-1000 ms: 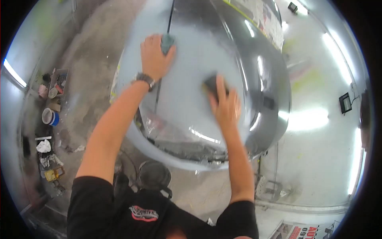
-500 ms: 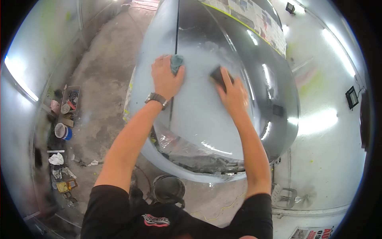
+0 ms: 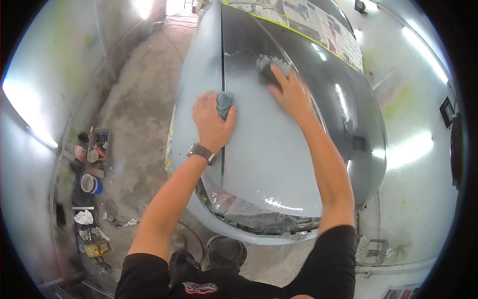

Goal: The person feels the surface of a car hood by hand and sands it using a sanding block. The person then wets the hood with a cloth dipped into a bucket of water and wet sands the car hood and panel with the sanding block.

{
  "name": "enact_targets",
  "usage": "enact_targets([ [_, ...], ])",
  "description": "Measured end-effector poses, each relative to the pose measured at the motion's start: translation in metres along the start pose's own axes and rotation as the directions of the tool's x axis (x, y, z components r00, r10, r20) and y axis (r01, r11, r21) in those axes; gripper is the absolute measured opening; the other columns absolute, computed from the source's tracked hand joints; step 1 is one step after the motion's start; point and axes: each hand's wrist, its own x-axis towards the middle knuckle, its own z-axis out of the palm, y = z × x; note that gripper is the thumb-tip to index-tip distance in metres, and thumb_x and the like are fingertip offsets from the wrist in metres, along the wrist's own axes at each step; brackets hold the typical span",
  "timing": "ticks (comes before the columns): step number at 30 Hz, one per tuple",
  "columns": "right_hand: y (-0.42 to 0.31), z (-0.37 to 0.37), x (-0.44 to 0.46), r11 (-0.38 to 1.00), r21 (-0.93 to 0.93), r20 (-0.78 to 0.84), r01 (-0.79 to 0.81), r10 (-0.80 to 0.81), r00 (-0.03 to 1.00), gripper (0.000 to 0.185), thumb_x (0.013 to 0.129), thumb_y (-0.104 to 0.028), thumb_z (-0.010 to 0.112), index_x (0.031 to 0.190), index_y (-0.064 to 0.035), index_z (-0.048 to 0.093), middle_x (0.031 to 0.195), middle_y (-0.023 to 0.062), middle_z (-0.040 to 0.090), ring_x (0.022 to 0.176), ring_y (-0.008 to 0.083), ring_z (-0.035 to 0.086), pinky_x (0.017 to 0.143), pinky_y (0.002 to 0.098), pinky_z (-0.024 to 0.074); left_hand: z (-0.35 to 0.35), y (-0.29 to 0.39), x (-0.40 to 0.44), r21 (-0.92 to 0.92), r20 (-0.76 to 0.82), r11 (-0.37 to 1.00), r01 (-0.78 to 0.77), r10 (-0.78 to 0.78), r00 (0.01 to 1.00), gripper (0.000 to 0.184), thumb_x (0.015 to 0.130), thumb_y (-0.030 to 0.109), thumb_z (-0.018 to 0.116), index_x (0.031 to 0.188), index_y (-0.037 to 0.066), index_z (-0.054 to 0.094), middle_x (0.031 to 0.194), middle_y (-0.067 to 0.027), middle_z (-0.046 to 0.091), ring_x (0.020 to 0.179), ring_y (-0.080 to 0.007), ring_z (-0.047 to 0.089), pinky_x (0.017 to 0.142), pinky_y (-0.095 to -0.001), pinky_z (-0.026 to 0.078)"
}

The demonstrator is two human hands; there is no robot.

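Observation:
A car hood [image 3: 269,149] fills the middle of the head view, pale grey over most of its surface and glossy dark toward the far end. Beside the dark seam along its left side, my left hand [image 3: 212,122] rests on the panel, closed on a crumpled blue-green cloth [image 3: 225,102]. Farther up and to the right, my right hand [image 3: 294,97] grips a dark block [image 3: 269,74], pressed flat on the hood and slightly blurred. Whitish wet foam [image 3: 264,60] lies around the block's far edge. A watch [image 3: 201,153] is on my left wrist.
Newspaper sheets [image 3: 308,17] with yellow-green tape cover the car's far part. Plastic film [image 3: 239,203] hangs at the hood's front edge. A black bucket [image 3: 226,250] stands near my feet. Along the left wall are a blue-and-white pail [image 3: 91,184] and a tool bin [image 3: 99,143].
My right hand has slid the dark block up the hood, and whitish foam now shows around it. My left hand with the cloth sits lower in view; the whole view has shifted somewhat.

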Motion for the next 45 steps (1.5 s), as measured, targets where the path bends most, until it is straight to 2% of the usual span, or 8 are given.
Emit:
enact_targets([
  [3, -0.005, -0.039, -0.109, 0.976, -0.004, -0.021, 0.219, -0.219, 0.975, 0.078, 0.088, -0.037, 0.082, 0.159, -0.0357, 0.048, 0.126, 0.017, 0.064, 0.107, 0.0368, 0.069, 0.088, 0.0484, 0.0567, 0.001, 0.002, 0.002, -0.018, 0.012, 1.0, 0.011, -0.011, 1.0, 0.052, 0.089, 0.027, 0.078, 0.131, 0.003, 0.061, 0.142, -0.0209, 0.054, 0.126, -0.0412, 0.051, 0.109, -0.0534, 0.04],
  [7, 0.024, -0.028, -0.064, 0.96, 0.072, 0.051, 0.272, -0.276, 0.96, 0.077, 0.088, -0.036, 0.082, 0.158, -0.0368, 0.05, 0.113, 0.0159, 0.063, 0.093, 0.0352, 0.069, 0.081, 0.048, 0.0571, 0.003, 0.001, 0.004, -0.036, 0.035, 0.999, 0.022, -0.021, 0.999, 0.05, 0.089, 0.026, 0.078, 0.13, 0.003, 0.061, 0.142, -0.0205, 0.054, 0.126, -0.0413, 0.051, 0.109, -0.0532, 0.04],
  [14, 0.02, 0.046, 0.1, 0.985, -0.105, 0.025, -0.136, 0.139, 0.99, 0.062, 0.102, -0.055, 0.061, 0.158, -0.0343, 0.044, 0.124, 0.0175, 0.064, 0.111, 0.0391, 0.069, 0.09, 0.0507, 0.0587, -0.001, -0.005, 0.001, 0.002, 0.032, 0.998, -0.062, 0.062, 0.998, 0.055, 0.088, 0.027, 0.078, 0.132, 0.001, 0.058, 0.141, -0.0215, 0.054, 0.127, -0.042, 0.051, 0.109, -0.0538, 0.04],
  [21, 0.002, -0.044, -0.131, 0.988, 0.042, 0.101, 0.149, -0.153, 0.983, 0.077, 0.092, -0.041, 0.078, 0.161, -0.0404, 0.043, 0.115, 0.0154, 0.063, 0.1, 0.037, 0.069, 0.086, 0.0505, 0.0568, 0.005, -0.006, 0.0, -0.034, 0.028, 0.999, -0.031, 0.032, 0.999, 0.056, 0.088, 0.027, 0.079, 0.132, 0.0, 0.057, 0.139, -0.0219, 0.055, 0.126, -0.0422, 0.052, 0.107, -0.0541, 0.041],
  [26, 0.037, 0.01, -0.007, 0.978, -0.026, -0.067, 0.208, -0.209, 0.976, 0.07, 0.096, -0.051, 0.071, 0.16, -0.0366, 0.045, 0.113, 0.0154, 0.063, 0.098, 0.0359, 0.07, 0.083, 0.0493, 0.0587, 0.006, -0.005, 0.006, -0.037, 0.033, 0.999, -0.023, 0.024, 0.999, 0.056, 0.088, 0.027, 0.079, 0.131, -0.002, 0.057, 0.139, -0.0221, 0.055, 0.126, -0.0422, 0.052, 0.107, -0.0541, 0.042],
  [31, 0.022, 0.04, 0.068, 0.989, -0.112, -0.02, -0.095, 0.093, 0.995, 0.063, 0.101, -0.057, 0.062, 0.158, -0.0364, 0.044, 0.123, 0.0154, 0.063, 0.107, 0.0387, 0.07, 0.088, 0.0502, 0.0596, 0.004, -0.004, 0.002, 0.054, 0.013, 0.995, -0.083, 0.083, 0.997, 0.059, 0.089, 0.029, 0.079, 0.132, -0.004, 0.058, 0.139, -0.0234, 0.055, 0.125, -0.0429, 0.052, 0.108, -0.0551, 0.041],
  [39, 0.009, -0.055, -0.173, 0.976, 0.029, 0.112, 0.216, -0.218, 0.97, 0.077, 0.087, -0.032, 0.083, 0.157, -0.0374, 0.051, 0.119, 0.0127, 0.064, 0.099, 0.0362, 0.069, 0.084, 0.0475, 0.0571, 0.005, -0.006, 0.002, -0.006, 0.01, 0.999, -0.046, 0.046, 0.999, 0.06, 0.088, 0.03, 0.079, 0.133, -0.002, 0.057, 0.14, -0.0239, 0.055, 0.126, -0.0436, 0.051, 0.108, -0.0543, 0.04],
  [45, 0.058, 0.025, 0.03, 0.996, -0.058, -0.032, -0.074, 0.072, 0.997, 0.062, 0.098, -0.052, 0.067, 0.155, -0.0345, 0.05, 0.117, 0.0151, 0.064, 0.106, 0.038, 0.07, 0.084, 0.0493, 0.0577, 0.008, -0.008, 0.004, 0.001, 0.034, 0.998, -0.062, 0.062, 0.997, 0.061, 0.088, 0.029, 0.079, 0.134, -0.004, 0.055, 0.138, -0.0237, 0.056, 0.128, -0.0421, 0.051, 0.11, -0.0516, 0.041],
])
